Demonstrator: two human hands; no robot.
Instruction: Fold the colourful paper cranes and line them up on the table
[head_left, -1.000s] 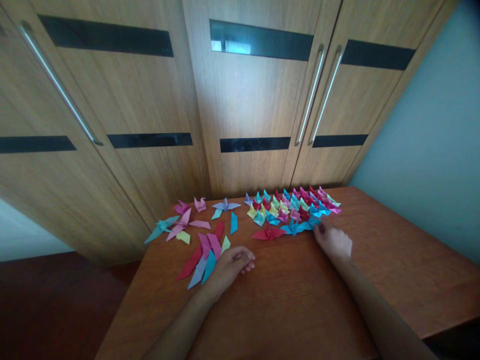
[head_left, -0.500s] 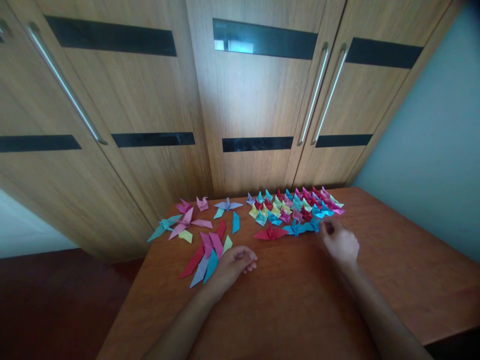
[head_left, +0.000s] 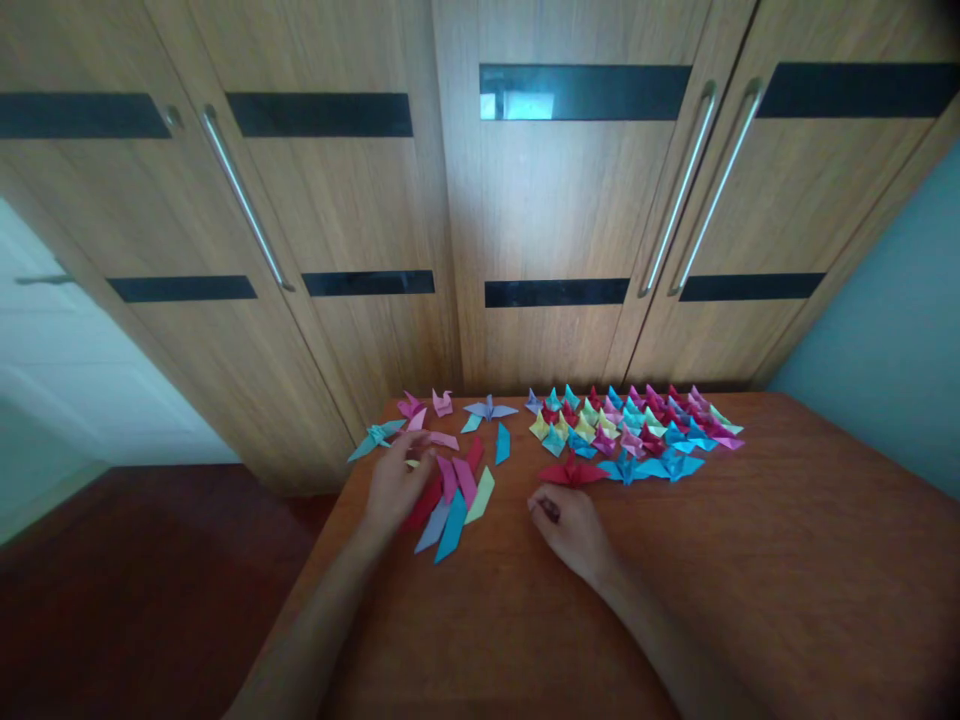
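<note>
My left hand is over the left group of folded paper, fingers at a pink origami crane and covering part of it. Thumb and fingers look apart; whether they touch the crane I cannot tell. Below lie flat folded strips: magenta, blue, lavender, pale green and red. My right hand is curled closed just in front of a red crane, with nothing visible in its fingers. Two blue cranes stand right of the red one.
Several rows of small colourful cranes stand at the table's back right. A lavender crane, a small pink folded piece and a teal crane lie back left. A wooden wardrobe rises behind the table.
My right hand has moved left from the blue cranes to the front of the red one. My left hand has moved up and left to the pink crane. The view has shifted left.
</note>
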